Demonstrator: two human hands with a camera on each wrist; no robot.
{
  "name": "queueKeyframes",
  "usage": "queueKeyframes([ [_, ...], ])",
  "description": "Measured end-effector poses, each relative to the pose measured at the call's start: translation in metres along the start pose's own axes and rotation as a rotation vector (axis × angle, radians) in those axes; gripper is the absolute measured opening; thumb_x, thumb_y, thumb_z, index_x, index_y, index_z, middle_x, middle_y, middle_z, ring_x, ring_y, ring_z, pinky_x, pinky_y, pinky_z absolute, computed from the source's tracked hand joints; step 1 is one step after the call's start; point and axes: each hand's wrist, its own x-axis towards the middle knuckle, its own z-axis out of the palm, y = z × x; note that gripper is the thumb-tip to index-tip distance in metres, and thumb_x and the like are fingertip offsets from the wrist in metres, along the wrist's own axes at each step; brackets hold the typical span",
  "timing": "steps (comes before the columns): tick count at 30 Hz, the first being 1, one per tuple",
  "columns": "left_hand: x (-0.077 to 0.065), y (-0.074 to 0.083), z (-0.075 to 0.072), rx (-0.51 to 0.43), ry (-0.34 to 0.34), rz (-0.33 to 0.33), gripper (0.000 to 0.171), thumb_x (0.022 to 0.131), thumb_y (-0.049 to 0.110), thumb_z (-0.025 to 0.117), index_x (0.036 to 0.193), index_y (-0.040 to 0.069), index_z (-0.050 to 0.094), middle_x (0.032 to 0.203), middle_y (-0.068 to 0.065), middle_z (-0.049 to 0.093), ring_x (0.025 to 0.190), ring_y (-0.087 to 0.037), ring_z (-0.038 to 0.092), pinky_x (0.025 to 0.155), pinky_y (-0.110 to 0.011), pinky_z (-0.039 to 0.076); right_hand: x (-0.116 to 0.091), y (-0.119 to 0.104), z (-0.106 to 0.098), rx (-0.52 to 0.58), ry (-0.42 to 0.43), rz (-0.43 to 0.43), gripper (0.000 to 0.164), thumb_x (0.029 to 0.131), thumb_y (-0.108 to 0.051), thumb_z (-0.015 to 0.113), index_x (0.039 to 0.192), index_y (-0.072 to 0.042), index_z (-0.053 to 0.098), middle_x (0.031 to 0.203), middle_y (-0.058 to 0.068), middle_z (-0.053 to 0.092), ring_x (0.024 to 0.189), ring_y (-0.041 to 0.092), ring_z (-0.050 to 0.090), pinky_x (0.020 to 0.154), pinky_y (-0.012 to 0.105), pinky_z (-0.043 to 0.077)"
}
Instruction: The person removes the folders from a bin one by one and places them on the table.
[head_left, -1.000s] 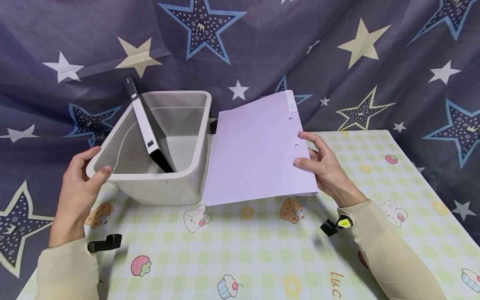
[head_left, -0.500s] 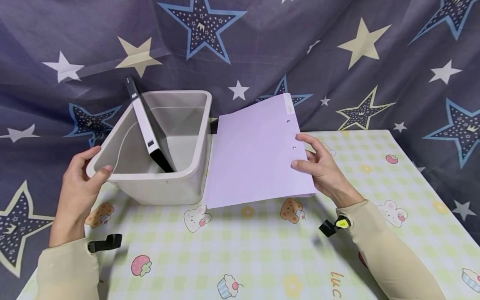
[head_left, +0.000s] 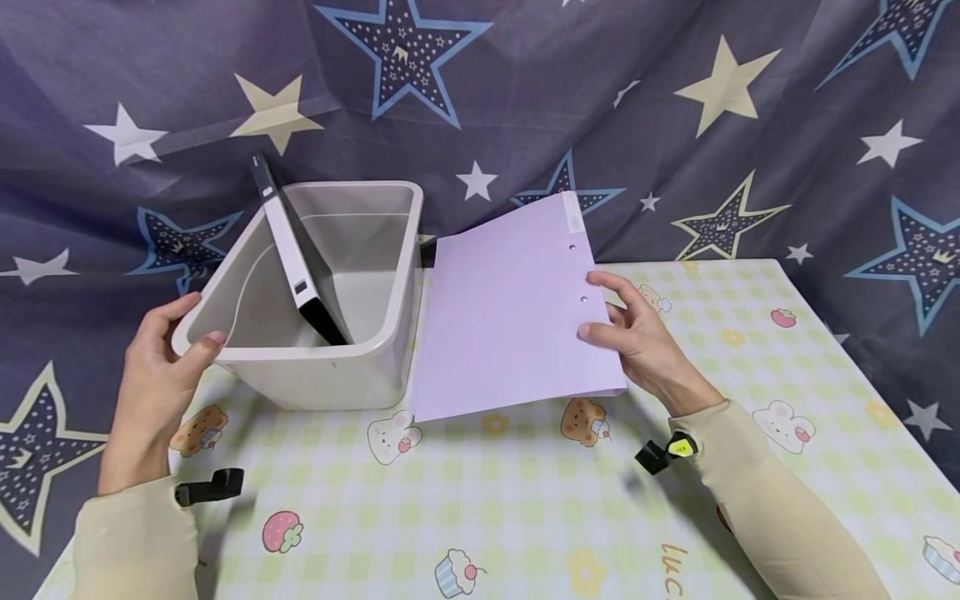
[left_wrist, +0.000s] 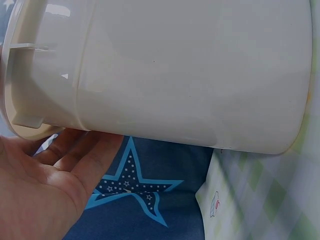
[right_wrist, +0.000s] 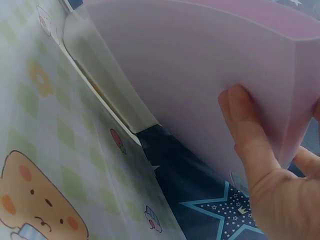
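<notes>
My left hand [head_left: 153, 375] grips the near left corner of the grey-white plastic bin [head_left: 322, 379] by its rim. In the left wrist view, its fingers lie against the wall of the bin [left_wrist: 190, 75]. Inside the bin a black binder with a white spine [head_left: 283, 242] leans at a slant, its top end above the rim. My right hand [head_left: 637, 333] holds a lilac file folder [head_left: 502, 317] by its right edge, thumb on the upper face. The folder is tilted just right of the bin; the right wrist view shows fingers [right_wrist: 245, 120] spread on the folder's other face.
A checked tablecloth with cartoon prints [head_left: 337, 500] covers the table. A dark star-patterned curtain [head_left: 525, 83] hangs directly behind the table. Black straps with small cameras sit on both wrists.
My right hand has moved slightly left, and the file folder's upper right corner has sunk a little with it. My left hand, the bin and the binder have stayed put.
</notes>
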Motion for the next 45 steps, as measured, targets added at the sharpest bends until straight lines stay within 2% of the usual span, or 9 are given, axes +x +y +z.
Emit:
queueKeyframes([
  [8, 0.0, 0.0, 0.0, 0.049, 0.008, -0.015, 0.056, 0.085, -0.007, 0.061, 0.138, 0.004, 0.047, 0.114, 0.001, 0.05, 0.092, -0.007, 0.052, 0.071, -0.007, 0.045, 0.0, 0.002, 0.001, 0.009, 0.003, 0.019, 0.069, 0.084, 0.017, 0.057, 0.139, -0.017, 0.036, 0.113, 0.012, 0.06, 0.089, 0.025, 0.067, 0.065, 0.045, 0.056],
  [33, 0.0, 0.001, 0.0, 0.001, 0.004, 0.003, 0.055, 0.085, -0.008, 0.061, 0.137, 0.002, 0.047, 0.114, -0.002, 0.05, 0.092, -0.008, 0.052, 0.072, -0.007, 0.046, 0.002, 0.011, 0.004, -0.042, 0.013, 0.056, 0.071, 0.083, 0.017, 0.059, 0.141, -0.013, 0.032, 0.111, 0.013, 0.06, 0.09, 0.024, 0.066, 0.066, 0.044, 0.057],
  [40, 0.0, 0.0, 0.0, 0.04, 0.015, -0.002, 0.055, 0.085, -0.008, 0.061, 0.137, 0.003, 0.047, 0.113, 0.0, 0.05, 0.092, -0.007, 0.052, 0.072, -0.007, 0.045, 0.001, 0.012, 0.006, -0.051, 0.017, 0.058, 0.072, 0.082, 0.016, 0.059, 0.142, -0.014, 0.032, 0.112, 0.013, 0.06, 0.09, 0.025, 0.066, 0.067, 0.044, 0.056],
  [45, 0.001, 0.0, 0.0, 0.03, 0.012, -0.004, 0.055, 0.085, -0.008, 0.061, 0.137, 0.003, 0.047, 0.113, -0.001, 0.05, 0.093, -0.007, 0.052, 0.072, -0.007, 0.045, 0.002, 0.015, 0.006, -0.058, 0.025, 0.071, 0.072, 0.083, 0.016, 0.059, 0.141, -0.015, 0.032, 0.112, 0.013, 0.06, 0.09, 0.025, 0.066, 0.067, 0.045, 0.056],
])
